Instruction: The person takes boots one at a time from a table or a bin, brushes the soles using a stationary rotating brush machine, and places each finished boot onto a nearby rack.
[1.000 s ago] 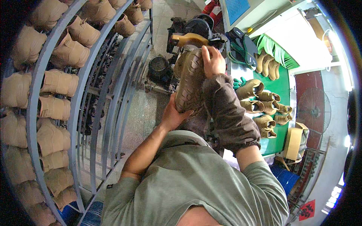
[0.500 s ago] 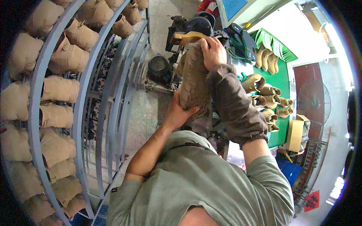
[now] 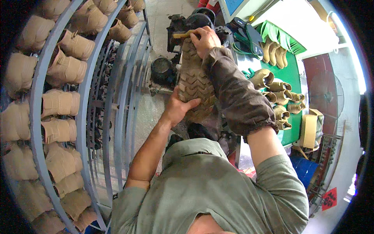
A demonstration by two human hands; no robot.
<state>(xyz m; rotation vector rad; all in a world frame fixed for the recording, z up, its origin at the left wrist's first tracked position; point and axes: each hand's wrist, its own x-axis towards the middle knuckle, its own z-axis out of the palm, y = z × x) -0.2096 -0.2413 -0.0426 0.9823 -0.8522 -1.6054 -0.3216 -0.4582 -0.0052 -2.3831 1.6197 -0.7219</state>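
A tan shoe [image 3: 196, 82] is held sole up in front of me, its chevron-lugged tread facing me. My left hand [image 3: 179, 109] grips the near end, thumb across the tread and fingers hidden around the left side. At the far end my right hand [image 3: 206, 41] is closed on a yellowish, narrow handle-like piece [image 3: 182, 35] that sticks out to the left. What that piece is I cannot make out. A dark brown sleeve cover [image 3: 237, 87] wraps my right forearm. The shoe's upper is hidden behind the sole.
Beyond the shoe stands a dark machine with a motor [image 3: 162, 71]. Grey metal racks [image 3: 80, 105] of tan shoes fill the left. To the right, a green-topped bench [image 3: 294, 134] bears tan shoes [image 3: 281, 97], dark green sandals [image 3: 249, 41] and green strips [image 3: 278, 37].
The shoe has turned so its tread now faces me more squarely. Both hands have shifted slightly left with it, and the yellowish piece has moved a little left and up.
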